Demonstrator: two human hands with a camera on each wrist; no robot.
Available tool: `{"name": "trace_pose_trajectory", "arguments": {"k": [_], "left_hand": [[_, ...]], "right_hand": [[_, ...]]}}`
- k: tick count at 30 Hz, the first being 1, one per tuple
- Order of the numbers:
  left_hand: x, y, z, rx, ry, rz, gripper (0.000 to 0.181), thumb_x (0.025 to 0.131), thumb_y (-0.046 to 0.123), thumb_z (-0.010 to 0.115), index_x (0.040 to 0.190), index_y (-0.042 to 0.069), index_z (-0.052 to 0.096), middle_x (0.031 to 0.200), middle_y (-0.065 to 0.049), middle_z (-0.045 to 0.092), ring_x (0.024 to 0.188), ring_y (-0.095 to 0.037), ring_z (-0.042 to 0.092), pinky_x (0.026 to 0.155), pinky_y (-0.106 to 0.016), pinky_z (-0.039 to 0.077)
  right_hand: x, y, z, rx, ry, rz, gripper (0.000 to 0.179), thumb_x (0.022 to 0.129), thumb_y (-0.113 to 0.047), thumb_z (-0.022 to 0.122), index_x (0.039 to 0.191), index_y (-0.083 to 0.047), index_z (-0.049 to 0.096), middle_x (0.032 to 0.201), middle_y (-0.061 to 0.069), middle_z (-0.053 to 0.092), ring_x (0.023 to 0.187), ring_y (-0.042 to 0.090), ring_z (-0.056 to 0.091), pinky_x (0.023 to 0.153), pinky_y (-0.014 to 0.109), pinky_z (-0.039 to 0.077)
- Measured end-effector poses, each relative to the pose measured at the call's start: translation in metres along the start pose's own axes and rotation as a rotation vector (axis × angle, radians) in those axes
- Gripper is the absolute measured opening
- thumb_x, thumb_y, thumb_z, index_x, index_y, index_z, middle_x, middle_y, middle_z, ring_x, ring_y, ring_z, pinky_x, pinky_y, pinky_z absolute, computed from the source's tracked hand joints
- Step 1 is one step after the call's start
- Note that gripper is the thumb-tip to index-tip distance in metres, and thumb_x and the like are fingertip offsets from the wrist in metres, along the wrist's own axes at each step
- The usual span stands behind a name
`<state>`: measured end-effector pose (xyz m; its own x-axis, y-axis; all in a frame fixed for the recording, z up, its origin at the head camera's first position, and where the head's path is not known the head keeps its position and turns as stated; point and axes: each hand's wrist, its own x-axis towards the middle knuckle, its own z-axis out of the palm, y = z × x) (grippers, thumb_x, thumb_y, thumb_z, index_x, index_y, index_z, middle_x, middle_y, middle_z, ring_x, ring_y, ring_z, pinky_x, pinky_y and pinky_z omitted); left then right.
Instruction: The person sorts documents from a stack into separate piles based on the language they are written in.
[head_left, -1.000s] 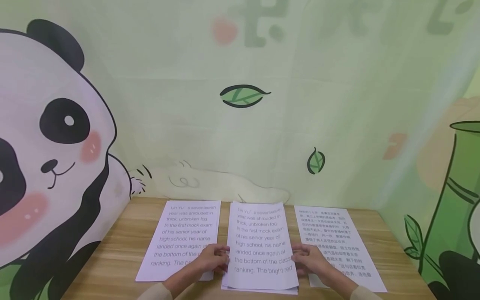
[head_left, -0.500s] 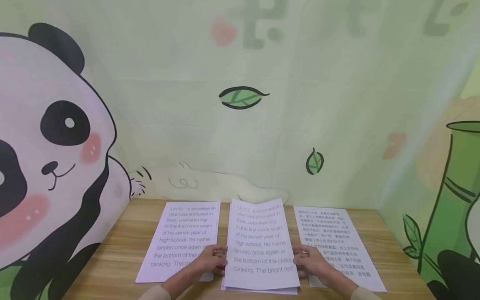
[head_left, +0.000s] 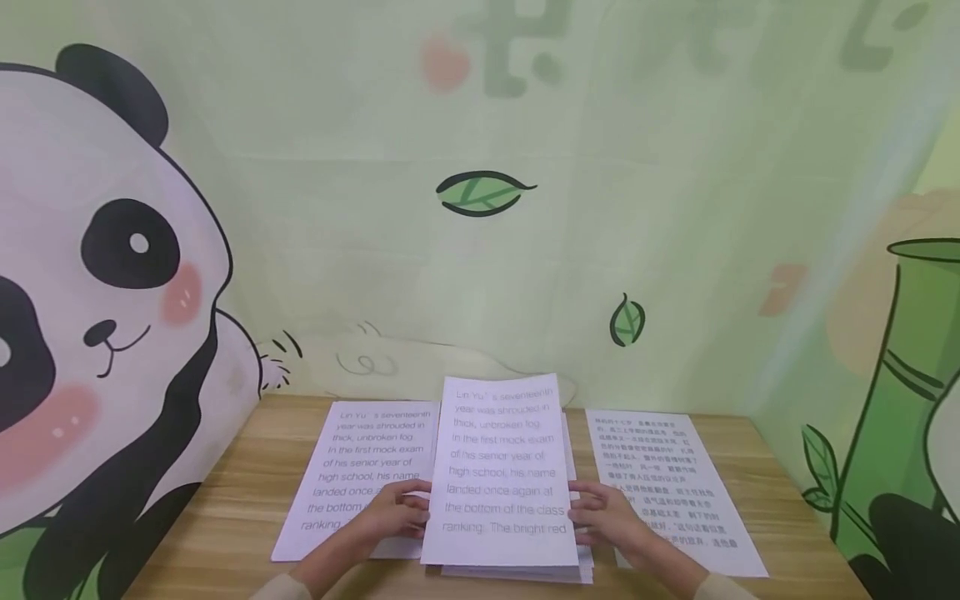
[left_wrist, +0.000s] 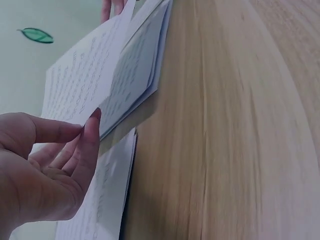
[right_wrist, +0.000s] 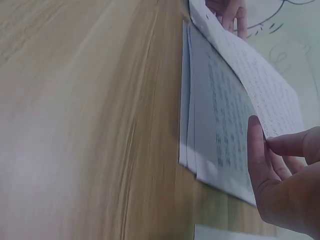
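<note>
A printed sheet of paper (head_left: 498,475) with large English text is held up over the middle stack of papers (head_left: 517,573). My left hand (head_left: 397,512) pinches its left edge between thumb and fingers, as the left wrist view also shows. On the opposite edge, my right hand (head_left: 607,517) pinches the sheet the same way. In the right wrist view the lifted sheet (right_wrist: 265,85) bends slightly and stands apart from the stack (right_wrist: 220,115), whose top page bears smaller print. Several page edges of that stack fan out a little.
To the left lies a stack of papers (head_left: 322,500) with the same English text, partly behind the left hand. At the right is a page of Chinese text (head_left: 660,475). All rest on a wooden table (head_left: 217,533) against a panda-printed backdrop (head_left: 360,233).
The printed sheet has risen off the middle stack and shifted slightly left, with both hands moving along with it. The side papers have stayed in place.
</note>
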<state>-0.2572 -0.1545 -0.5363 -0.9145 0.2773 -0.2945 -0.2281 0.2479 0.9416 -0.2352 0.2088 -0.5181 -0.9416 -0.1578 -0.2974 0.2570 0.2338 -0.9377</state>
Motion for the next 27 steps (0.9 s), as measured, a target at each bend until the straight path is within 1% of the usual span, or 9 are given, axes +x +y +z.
{"name": "trace_pose_trajectory", "arguments": {"k": [4, 9, 14, 18, 22, 27], "left_hand": [[-0.005, -0.001, -0.011, -0.015, 0.006, -0.003, 0.054, 0.088, -0.004, 0.064, 0.14, -0.009, 0.05, 0.108, -0.016, 0.07, 0.083, -0.018, 0.071, 0.08, -0.037, 0.063], [-0.009, -0.002, -0.026, -0.031, 0.022, -0.004, 0.055, 0.089, -0.003, 0.064, 0.141, -0.009, 0.048, 0.112, -0.018, 0.068, 0.089, -0.018, 0.07, 0.083, -0.038, 0.063], [-0.016, -0.001, -0.047, -0.021, 0.031, 0.012, 0.052, 0.092, 0.0, 0.061, 0.141, -0.01, 0.048, 0.113, -0.018, 0.066, 0.092, -0.017, 0.069, 0.083, -0.038, 0.062], [-0.019, 0.0, -0.063, -0.004, 0.051, -0.003, 0.051, 0.094, 0.002, 0.059, 0.142, -0.011, 0.046, 0.115, -0.017, 0.066, 0.092, -0.018, 0.068, 0.083, -0.038, 0.062], [-0.024, -0.003, -0.082, 0.002, 0.082, -0.015, 0.053, 0.095, 0.003, 0.059, 0.144, -0.011, 0.043, 0.116, -0.016, 0.064, 0.092, -0.018, 0.066, 0.082, -0.037, 0.061], [-0.032, -0.012, -0.107, 0.002, 0.072, -0.018, 0.058, 0.095, 0.004, 0.06, 0.146, -0.011, 0.038, 0.116, -0.015, 0.061, 0.093, -0.017, 0.066, 0.082, -0.036, 0.061]], "right_hand": [[0.003, -0.007, 0.009, 0.016, -0.012, -0.033, 0.06, 0.095, -0.006, 0.065, 0.149, 0.008, 0.041, 0.117, 0.019, 0.072, 0.097, 0.022, 0.073, 0.083, 0.04, 0.063], [0.01, -0.017, 0.022, 0.047, -0.011, -0.04, 0.056, 0.096, -0.005, 0.064, 0.148, 0.006, 0.044, 0.116, 0.018, 0.072, 0.096, 0.023, 0.073, 0.083, 0.04, 0.063], [0.017, -0.022, 0.04, 0.072, -0.039, -0.053, 0.056, 0.096, -0.004, 0.064, 0.147, 0.005, 0.044, 0.116, 0.019, 0.07, 0.094, 0.02, 0.073, 0.083, 0.04, 0.063], [0.023, -0.025, 0.054, 0.087, -0.064, -0.072, 0.056, 0.095, -0.004, 0.065, 0.146, 0.005, 0.046, 0.114, 0.018, 0.07, 0.091, 0.019, 0.073, 0.082, 0.039, 0.064], [0.031, -0.032, 0.072, 0.094, -0.086, -0.076, 0.056, 0.094, -0.003, 0.065, 0.147, 0.003, 0.047, 0.114, 0.017, 0.071, 0.091, 0.018, 0.073, 0.083, 0.039, 0.064], [0.039, -0.037, 0.091, 0.107, -0.125, -0.088, 0.055, 0.095, -0.004, 0.064, 0.147, 0.003, 0.048, 0.113, 0.016, 0.071, 0.093, 0.017, 0.073, 0.085, 0.039, 0.063]]}}
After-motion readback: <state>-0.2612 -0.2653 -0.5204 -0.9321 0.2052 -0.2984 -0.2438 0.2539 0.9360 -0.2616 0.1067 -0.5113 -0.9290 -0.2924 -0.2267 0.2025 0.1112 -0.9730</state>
